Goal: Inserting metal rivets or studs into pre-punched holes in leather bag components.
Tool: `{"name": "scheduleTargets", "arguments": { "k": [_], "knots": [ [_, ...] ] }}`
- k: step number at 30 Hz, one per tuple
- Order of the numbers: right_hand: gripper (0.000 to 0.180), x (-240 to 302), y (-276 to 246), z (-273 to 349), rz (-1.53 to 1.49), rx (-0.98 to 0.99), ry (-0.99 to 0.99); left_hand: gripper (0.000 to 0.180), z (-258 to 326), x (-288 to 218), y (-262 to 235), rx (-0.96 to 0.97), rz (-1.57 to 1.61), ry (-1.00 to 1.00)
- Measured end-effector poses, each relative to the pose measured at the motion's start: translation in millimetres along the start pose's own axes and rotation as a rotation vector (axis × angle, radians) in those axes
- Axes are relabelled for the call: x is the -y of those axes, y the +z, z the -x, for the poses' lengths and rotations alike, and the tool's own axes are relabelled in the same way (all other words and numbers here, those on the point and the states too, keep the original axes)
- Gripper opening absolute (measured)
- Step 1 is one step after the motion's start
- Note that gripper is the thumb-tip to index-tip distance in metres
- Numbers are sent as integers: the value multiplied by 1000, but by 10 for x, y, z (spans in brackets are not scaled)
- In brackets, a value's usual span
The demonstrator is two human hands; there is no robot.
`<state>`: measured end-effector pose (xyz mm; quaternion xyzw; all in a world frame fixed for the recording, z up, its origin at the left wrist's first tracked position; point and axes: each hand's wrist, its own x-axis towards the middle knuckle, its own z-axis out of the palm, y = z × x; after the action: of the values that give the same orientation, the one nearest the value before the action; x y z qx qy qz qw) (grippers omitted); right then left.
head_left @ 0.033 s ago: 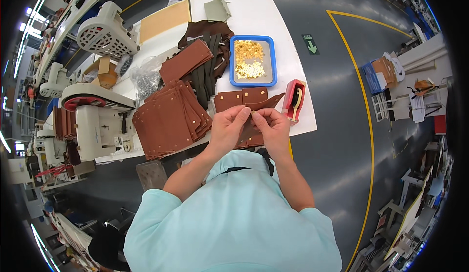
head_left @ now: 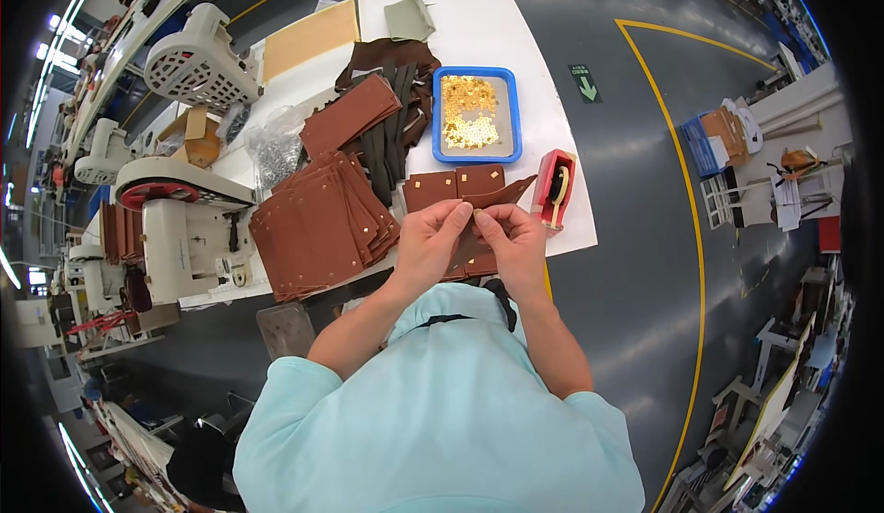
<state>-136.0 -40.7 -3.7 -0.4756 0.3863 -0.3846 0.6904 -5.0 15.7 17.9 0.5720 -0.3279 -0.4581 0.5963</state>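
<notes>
- Nearest the camera, a light turquoise shirt (head_left: 442, 421) fills the lower frame, both bare forearms running up from it to the table edge.
- Left hand (head_left: 428, 237) is curled, fingers pinched down on the top edge of a brown leather piece (head_left: 470, 253) at the near edge of the white table (head_left: 516, 34).
- Right hand (head_left: 516, 241) is closed too, thumb and forefinger nipping the same leather piece from the other side; the two hands all but touch.
- Whether something small sits between the fingertips, I cannot tell.
- Just beyond the hands, flat brown panels with small studs (head_left: 456, 186) lie on the table.
- To the right of them, a red tape dispenser (head_left: 554, 191) stands near the table's edge.
- To the left, a fanned stack of brown leather panels (head_left: 318, 227).
- Further out, a blue tray (head_left: 477, 115) holds gold-coloured small parts.
- Beside the tray, dark straps (head_left: 387, 145) and more brown leather.
- Far left, a white machine (head_left: 175, 227) and a white fan guard (head_left: 193, 62).
</notes>
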Motion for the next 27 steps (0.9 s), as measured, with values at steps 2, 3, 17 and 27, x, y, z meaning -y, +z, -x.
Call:
{"name": "scheduleTargets", "arguments": {
  "k": [2,3,17,27],
  "knots": [
    [15,-3,-8,1,7,-5,1,26,6,-11,3,6,-14,3],
    [15,-4,-12,0,14,-8,1,26,8,-19,6,9,-28,8],
    [21,108,-76,-60,231,-58,52,28,-53,18,-110,-25,-94,46],
    [34,-1199,-1819,-515,906,-481,109,28,-203,-81,-355,-168,-177,102]
  ]
}}
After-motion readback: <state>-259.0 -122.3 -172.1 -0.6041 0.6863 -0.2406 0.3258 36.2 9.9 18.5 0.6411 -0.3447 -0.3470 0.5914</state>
